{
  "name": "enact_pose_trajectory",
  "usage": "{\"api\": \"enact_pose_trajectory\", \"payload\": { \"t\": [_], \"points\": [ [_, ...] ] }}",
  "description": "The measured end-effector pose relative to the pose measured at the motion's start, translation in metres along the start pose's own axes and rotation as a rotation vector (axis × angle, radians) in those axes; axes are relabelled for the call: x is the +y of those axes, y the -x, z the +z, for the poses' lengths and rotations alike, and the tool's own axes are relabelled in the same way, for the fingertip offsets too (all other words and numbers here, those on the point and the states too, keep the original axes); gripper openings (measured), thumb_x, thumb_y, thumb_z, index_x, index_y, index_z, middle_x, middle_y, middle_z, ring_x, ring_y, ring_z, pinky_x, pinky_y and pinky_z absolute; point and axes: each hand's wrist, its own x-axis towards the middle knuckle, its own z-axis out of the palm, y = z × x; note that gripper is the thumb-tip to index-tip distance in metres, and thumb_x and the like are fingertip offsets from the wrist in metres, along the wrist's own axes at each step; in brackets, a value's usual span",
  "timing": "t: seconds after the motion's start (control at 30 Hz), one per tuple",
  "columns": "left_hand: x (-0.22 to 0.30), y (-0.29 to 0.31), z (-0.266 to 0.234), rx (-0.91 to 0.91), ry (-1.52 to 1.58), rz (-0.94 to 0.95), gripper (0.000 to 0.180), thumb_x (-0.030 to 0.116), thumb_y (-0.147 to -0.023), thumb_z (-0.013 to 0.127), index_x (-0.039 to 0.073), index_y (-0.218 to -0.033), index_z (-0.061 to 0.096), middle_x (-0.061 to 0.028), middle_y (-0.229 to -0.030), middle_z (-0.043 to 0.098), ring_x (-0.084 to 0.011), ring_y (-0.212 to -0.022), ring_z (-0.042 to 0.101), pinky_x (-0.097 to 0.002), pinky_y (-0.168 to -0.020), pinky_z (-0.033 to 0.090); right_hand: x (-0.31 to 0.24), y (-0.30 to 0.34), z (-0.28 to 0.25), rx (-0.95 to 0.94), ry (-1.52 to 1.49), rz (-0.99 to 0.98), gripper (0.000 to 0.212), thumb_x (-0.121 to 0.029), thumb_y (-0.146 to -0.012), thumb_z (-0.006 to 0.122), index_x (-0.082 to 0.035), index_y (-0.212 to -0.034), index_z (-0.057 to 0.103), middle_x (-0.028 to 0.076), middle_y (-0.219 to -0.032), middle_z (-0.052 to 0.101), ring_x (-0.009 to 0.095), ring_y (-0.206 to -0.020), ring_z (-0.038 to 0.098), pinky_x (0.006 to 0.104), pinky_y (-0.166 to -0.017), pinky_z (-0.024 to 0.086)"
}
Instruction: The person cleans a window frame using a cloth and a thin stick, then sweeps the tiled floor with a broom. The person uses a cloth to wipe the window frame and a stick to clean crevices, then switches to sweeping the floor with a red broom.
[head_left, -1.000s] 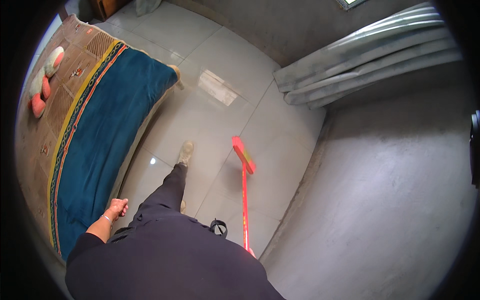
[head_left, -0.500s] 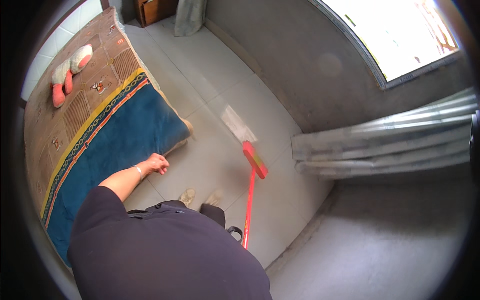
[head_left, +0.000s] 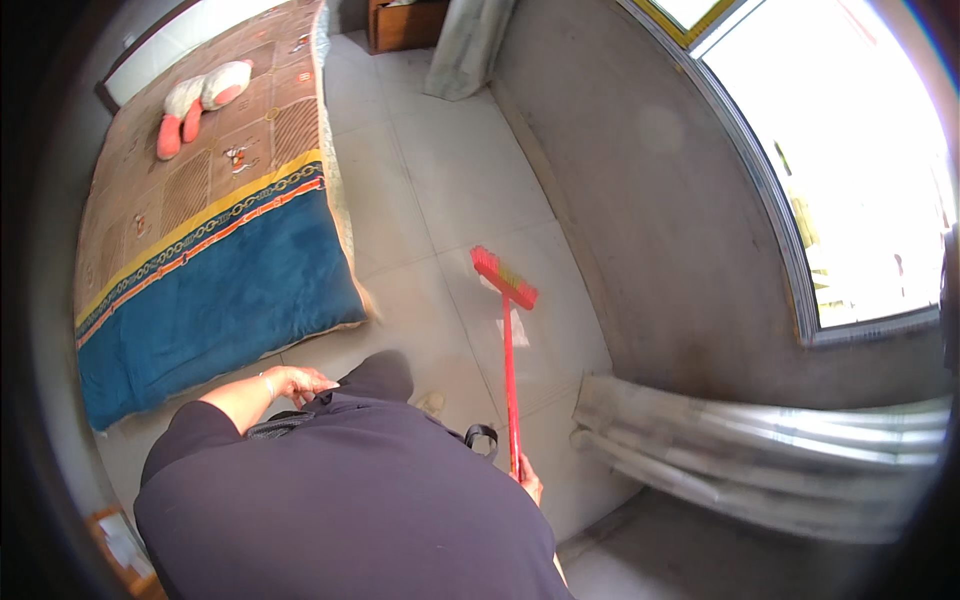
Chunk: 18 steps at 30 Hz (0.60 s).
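Observation:
My right hand (head_left: 531,481) is wrapped round the red handle of a broom (head_left: 512,390), low beside my right hip. The broom head (head_left: 504,278) has red and yellow-green bristles and is out over the tiled floor ahead of me. My left hand (head_left: 300,384) is at the front of my waist with nothing visible in it. Its fingers are loosely stretched toward my dark clothing, with a band at the wrist. A small black strap loop (head_left: 482,438) sticks out near my right side.
A bed (head_left: 230,290) with a brown and blue cover stands at the left, a plush toy (head_left: 200,105) on it. Grey curtains (head_left: 760,455) hang by the window (head_left: 830,170) at the right. A wooden cabinet (head_left: 408,27) is at the far end. A pale patch (head_left: 514,328) shows on the floor.
My left hand has drawn back from beside the bed to my waist. The view has turned, and my right hand now shows on the broom handle. One leg has stepped forward.

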Motion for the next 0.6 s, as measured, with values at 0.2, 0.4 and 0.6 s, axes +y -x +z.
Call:
{"api": "enact_pose_trajectory", "payload": {
  "t": [0.2, 0.4, 0.6],
  "points": [
    [-0.003, -0.031, -0.026, -0.047, 0.333, 0.093, 0.027, 0.039, -0.084, 0.067, 0.013, -0.091, 0.065, 0.0035, -0.074, 0.055, -0.01, -0.061, 0.046, -0.0318, -0.064, 0.043, -0.089, -0.15, -0.036, -0.101, 0.176, -0.143, 0.055, -0.011, -0.081, 0.058, -0.015, -0.134, 0.044, 0.021, -0.107, 0.063, 0.035, -0.103, 0.061, 0.0411, -0.087, 0.048],
    [0.091, -0.066, -0.082, 0.27, 0.34, 0.144, 0.029, 0.036, -0.087, 0.06, 0.011, -0.102, 0.06, -0.0061, -0.094, 0.063, -0.0209, -0.084, 0.063, -0.0358, -0.064, 0.048, -0.198, -0.228, -0.05, -0.21, 0.167, -0.053, 0.053, -0.011, -0.081, 0.057, -0.015, -0.132, 0.047, 0.02, -0.097, 0.066, 0.035, -0.094, 0.064, 0.0407, -0.081, 0.05],
    [0.234, -0.059, -0.146, 0.271, 0.403, 0.374, 0.035, 0.039, -0.087, 0.058, 0.014, -0.112, 0.057, -0.0059, -0.102, 0.062, -0.0214, -0.088, 0.062, -0.0376, -0.071, 0.048, -0.245, -0.321, -0.062, -0.25, 0.406, -0.309, 0.053, -0.014, -0.079, 0.059, -0.017, -0.131, 0.048, 0.021, -0.091, 0.066, 0.039, -0.085, 0.064, 0.0447, -0.079, 0.05]
  ]
}}
